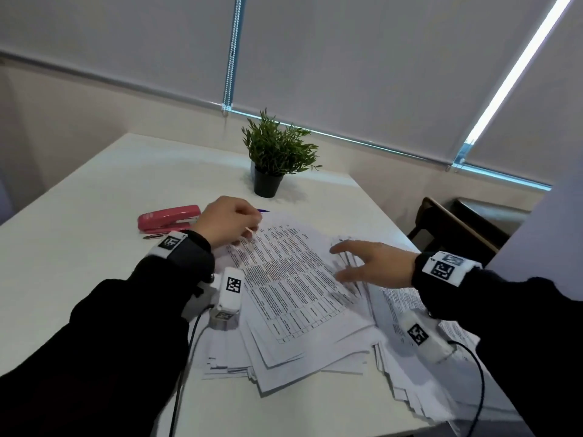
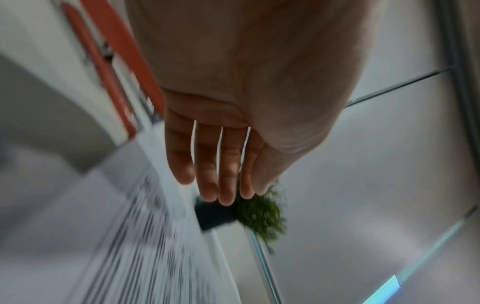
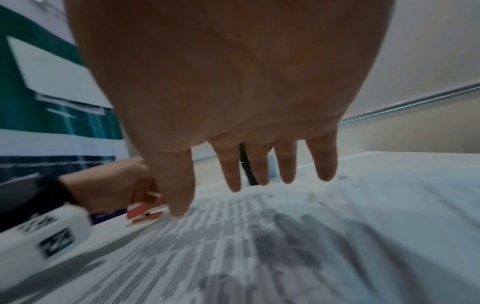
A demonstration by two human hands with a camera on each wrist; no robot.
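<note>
Left grip (image 1: 228, 220), head view: fingers bent loosely with nothing seen between them, poised at the eleven o'clock corner of the top sheet (image 1: 290, 285). Right grip (image 1: 372, 263) is spread flat and empty just over that sheet's three o'clock edge. The top sheet crowns a fanned pile of paper (image 1: 284, 364) at the middle of the worktop (image 1: 94, 200), and a second pile (image 1: 394, 301) lies under the right wrist. Stapler (image 1: 170, 217) at ten o'clock of the pile, potted plant (image 1: 277, 152) at twelve. Loose printed paper is judged light, limp and slick sheet on sheet, so a one-sided push would likely skew the pile. Hold is best taken by pinching a free corner, or by pressing flat palms on opposite edges. Whether the left fingertips touch the corner cannot be told.

Left wrist view: fingers (image 2: 207, 174) lie side by side, nearly straight, holding nothing; the thumb is hidden. Print on the top sheet (image 2: 135, 246) at seven o'clock is smeared by blur. The stapler (image 2: 109, 67) is cut off at eleven o'clock.

Right wrist view: fingers (image 3: 285, 164) are splayed above the top sheet (image 3: 259, 257). Their shadow (image 3: 298, 232) falls apart from them, so the palm is judged not yet down. The text is unreadable. Only part of the stapler (image 3: 145, 214) shows beside the left grip (image 3: 111, 185) at nine o'clock.
</note>
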